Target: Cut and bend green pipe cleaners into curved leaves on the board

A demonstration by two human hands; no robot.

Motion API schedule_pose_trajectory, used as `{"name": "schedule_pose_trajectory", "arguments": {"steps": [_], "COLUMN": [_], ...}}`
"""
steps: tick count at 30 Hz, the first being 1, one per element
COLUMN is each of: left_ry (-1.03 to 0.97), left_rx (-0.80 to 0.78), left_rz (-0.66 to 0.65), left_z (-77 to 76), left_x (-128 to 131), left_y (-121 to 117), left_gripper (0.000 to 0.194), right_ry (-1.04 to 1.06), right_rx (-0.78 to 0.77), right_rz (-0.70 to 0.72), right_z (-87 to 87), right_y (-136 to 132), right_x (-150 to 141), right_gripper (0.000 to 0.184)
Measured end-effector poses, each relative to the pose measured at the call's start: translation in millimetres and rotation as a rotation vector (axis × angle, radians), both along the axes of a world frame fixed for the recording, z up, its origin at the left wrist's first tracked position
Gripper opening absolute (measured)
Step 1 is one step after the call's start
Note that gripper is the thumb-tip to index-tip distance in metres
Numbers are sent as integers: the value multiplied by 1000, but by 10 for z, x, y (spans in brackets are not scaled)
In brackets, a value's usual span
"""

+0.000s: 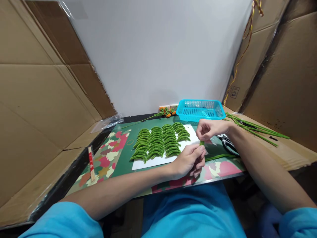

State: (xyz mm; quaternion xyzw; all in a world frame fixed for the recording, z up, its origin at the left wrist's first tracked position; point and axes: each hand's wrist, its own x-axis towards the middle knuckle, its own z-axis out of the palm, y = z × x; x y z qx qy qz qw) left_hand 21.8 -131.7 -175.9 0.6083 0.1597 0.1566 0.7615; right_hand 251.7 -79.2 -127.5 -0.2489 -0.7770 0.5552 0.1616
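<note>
Both my hands meet over the right part of a green cutting mat (pixel 125 152). My left hand (pixel 190 161) is closed around a green pipe cleaner (pixel 218 156) whose free end trails right across the mat. My right hand (pixel 209 129) pinches the same stem's upper end just above the left fingers. To the left, several bent green pipe-cleaner leaves (pixel 160 141) lie in rows on a white sheet (pixel 158 161).
A turquoise plastic basket (pixel 200 110) stands at the back. Long straight green stems (pixel 255 129) lie on cardboard at the right. Black-handled scissors (pixel 229 143) sit under my right wrist. An orange-and-green flower piece (pixel 166 112) lies behind the leaves. Wrapped chopsticks (pixel 91 163) rest at the left.
</note>
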Motion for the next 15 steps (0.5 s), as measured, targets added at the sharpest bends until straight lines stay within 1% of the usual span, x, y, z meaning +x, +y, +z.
{"name": "schedule_pose_trajectory", "arguments": {"steps": [2, 4, 7, 9, 11, 13, 15], "left_ry": [27, 66, 129, 168, 206, 234, 252], "left_rx": [29, 114, 276, 351, 416, 478, 524], "left_rz": [6, 31, 137, 223, 268, 258, 217], "left_z": [23, 41, 46, 38, 34, 40, 55], "left_x": [-1, -2, -7, -12, -16, -17, -16], "left_y": [-33, -71, -114, -126, -125, -116, -104], "left_gripper": [50, 51, 58, 62, 65, 65, 66], "right_ry": [-2, -14, -48, -53, -47, -52, -63], "right_rx": [-3, -11, -41, -57, -59, -62, -73], "right_rz": [-2, 8, 30, 19, -1, 2, 23], "right_z": [16, 32, 50, 53, 48, 40, 33], "right_y": [-16, -36, -63, -75, -83, -88, -94], "right_x": [2, -12, -59, -91, -110, -114, -113], "right_gripper": [36, 36, 35, 35, 34, 33, 32]}}
